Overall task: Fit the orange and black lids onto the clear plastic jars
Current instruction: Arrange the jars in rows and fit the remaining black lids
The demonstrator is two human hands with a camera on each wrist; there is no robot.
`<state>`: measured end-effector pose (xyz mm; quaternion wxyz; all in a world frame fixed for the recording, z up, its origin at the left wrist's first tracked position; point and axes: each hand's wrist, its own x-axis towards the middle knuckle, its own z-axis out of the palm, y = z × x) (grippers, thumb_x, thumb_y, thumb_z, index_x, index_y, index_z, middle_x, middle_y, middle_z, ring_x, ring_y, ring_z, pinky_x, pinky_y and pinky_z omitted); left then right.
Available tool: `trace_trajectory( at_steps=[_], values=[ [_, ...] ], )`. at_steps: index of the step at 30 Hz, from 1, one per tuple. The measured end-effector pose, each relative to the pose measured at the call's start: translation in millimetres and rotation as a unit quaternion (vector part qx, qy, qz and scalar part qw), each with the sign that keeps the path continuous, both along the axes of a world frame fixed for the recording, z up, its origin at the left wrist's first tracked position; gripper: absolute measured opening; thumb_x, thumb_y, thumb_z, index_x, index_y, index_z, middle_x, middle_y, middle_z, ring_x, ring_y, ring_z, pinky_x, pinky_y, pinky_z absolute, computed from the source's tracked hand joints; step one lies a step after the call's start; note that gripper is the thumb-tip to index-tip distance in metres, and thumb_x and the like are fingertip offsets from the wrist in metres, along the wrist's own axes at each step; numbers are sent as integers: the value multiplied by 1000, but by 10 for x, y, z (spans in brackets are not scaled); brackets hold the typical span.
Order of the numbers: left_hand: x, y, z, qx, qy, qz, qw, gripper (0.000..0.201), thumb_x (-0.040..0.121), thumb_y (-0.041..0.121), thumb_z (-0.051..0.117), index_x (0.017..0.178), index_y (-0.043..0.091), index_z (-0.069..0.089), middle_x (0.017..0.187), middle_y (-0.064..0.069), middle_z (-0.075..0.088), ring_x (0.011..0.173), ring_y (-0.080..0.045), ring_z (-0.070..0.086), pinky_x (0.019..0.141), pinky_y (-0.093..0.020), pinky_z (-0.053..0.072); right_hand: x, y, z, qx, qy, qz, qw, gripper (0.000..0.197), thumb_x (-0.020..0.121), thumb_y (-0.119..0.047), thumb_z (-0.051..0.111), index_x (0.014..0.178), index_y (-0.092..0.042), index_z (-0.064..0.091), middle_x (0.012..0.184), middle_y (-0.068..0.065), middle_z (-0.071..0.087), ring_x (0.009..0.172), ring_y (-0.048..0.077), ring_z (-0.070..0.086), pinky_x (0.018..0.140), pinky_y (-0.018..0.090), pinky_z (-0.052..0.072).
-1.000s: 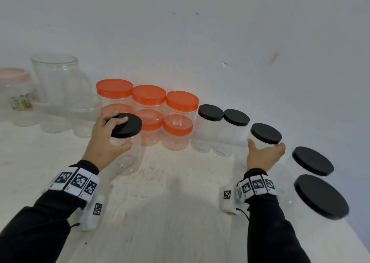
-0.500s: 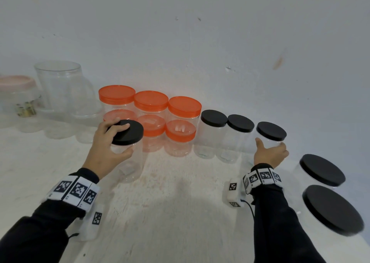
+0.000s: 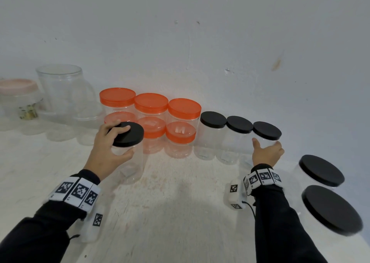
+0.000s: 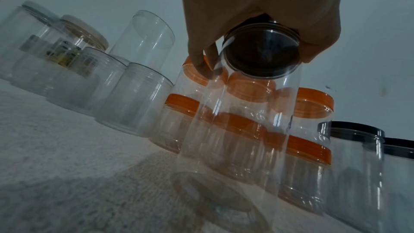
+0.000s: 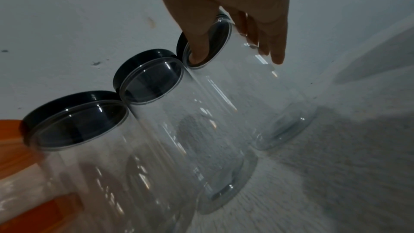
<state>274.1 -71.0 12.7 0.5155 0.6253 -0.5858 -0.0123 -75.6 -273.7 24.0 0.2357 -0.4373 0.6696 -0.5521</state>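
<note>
- The white wall (image 3: 200, 42) rises straight behind the things, marked by a brown smear (image 3: 277, 63) at upper right.
- The pale, speckled worktop (image 3: 170, 212) carries every jar.
- At far left stand uncapped clear containers (image 3: 60, 90), one with a pink lid (image 3: 17, 84), close to the wall.
- Two large black-lidded jars (image 3: 328, 208) sit at the right edge, one nearer the camera than the other.
- Six orange-lidded jars (image 3: 151, 112) stand in two rows of three near the wall, the back row taller than the front one.
- A row of three clear jars with black lids (image 3: 239, 124) continues rightward from the orange group, the jars side by side.
- The right hand (image 3: 267, 152) is on the rightmost jar of that row (image 3: 266, 140); in the right wrist view the thumb lies up the wall to the lid's rim and the fingers wrap the far side, so the grip holds the jar just under its lid.
- A tall clear jar (image 3: 130, 162) stands upright in front of the orange group, its black lid (image 3: 127, 133) on its mouth.
- The left hand (image 3: 109, 152) clasps that lid: fingers curl over the top, thumb against the near edge, a grip holding the lid.
- Both wrists wear bands with black-and-white square markers (image 3: 77, 191).
</note>
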Motion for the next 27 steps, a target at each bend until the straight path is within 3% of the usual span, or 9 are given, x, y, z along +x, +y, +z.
trace_trajectory(
  at_steps=[6, 9, 11, 14, 16, 18, 20, 22, 27],
  values=[
    [-35, 20, 25, 18, -2, 23, 1000, 55, 69, 17, 76, 119, 22, 54, 125, 9, 33, 123, -15, 38, 104, -27, 30, 67, 137, 48, -2, -3, -24, 1000, 83, 84, -24, 69, 143, 3, 17, 148, 21, 20, 135, 37, 24, 108, 46, 30],
    [-67, 36, 59, 23, -13, 43, 999, 56, 69, 10, 78, 120, 17, 56, 128, 2, 38, 121, -18, 41, 101, -29, 33, 218, 392, 96, -100, 56, -40, 993, 70, 87, -19, 63, 141, 2, 23, 150, 19, 14, 137, 33, 20, 111, 45, 28],
    [-118, 40, 78, 20, -20, 47, 999, 56, 68, 6, 78, 119, 16, 57, 130, -1, 40, 120, -18, 43, 98, -28, 34, 340, 647, 156, -161, 111, 5, 981, 60, 88, -15, 60, 138, 0, 31, 150, 17, 16, 137, 29, 20, 112, 41, 26],
    [-270, 20, 81, 19, -23, 17, 999, 55, 68, 9, 80, 118, 17, 58, 126, 3, 41, 118, -15, 42, 96, -24, 34, 456, 1078, 227, -204, 210, 153, 944, 46, 87, -13, 61, 129, -2, 44, 146, 13, 27, 135, 24, 26, 108, 31, 28],
    [-428, -7, 74, 13, -22, -19, 999, 54, 69, 20, 79, 119, 20, 57, 122, 14, 39, 117, -9, 40, 96, -16, 31, 426, 1327, 278, -218, 311, 239, 894, 39, 84, -14, 65, 119, -4, 53, 138, 14, 39, 128, 27, 37, 99, 33, 37],
    [-618, -51, 66, 9, -22, -59, 998, 56, 67, 32, 71, 119, 23, 56, 120, 22, 36, 115, -2, 37, 94, -7, 27, 304, 1530, 362, -182, 404, 310, 841, 39, 83, -21, 66, 118, -8, 55, 135, 10, 43, 122, 25, 43, 94, 34, 41],
    [-807, -120, 55, 14, -18, -93, 995, 57, 66, 35, 67, 121, 24, 54, 123, 18, 37, 116, -1, 36, 95, -6, 25, 129, 1689, 470, -122, 459, 353, 807, 41, 87, -29, 62, 123, -14, 51, 139, 3, 39, 123, 19, 40, 96, 30, 39],
    [-989, -198, 44, 13, -20, -126, 992, 58, 68, 37, 66, 122, 24, 53, 126, 21, 35, 118, -1, 35, 97, -5, 24, -85, 1809, 563, -93, 479, 355, 797, 42, 88, -33, 60, 125, -16, 50, 140, -1, 38, 125, 16, 38, 96, 28, 38],
    [-1314, -381, 26, -6, -24, -184, 983, 55, 69, 36, 66, 121, 27, 51, 128, 24, 32, 119, -2, 34, 98, 0, 20, -670, 2019, 661, -87, 498, 274, 818, 40, 82, -31, 69, 117, -16, 58, 138, 4, 44, 127, 25, 40, 98, 38, 39]
  ],
)
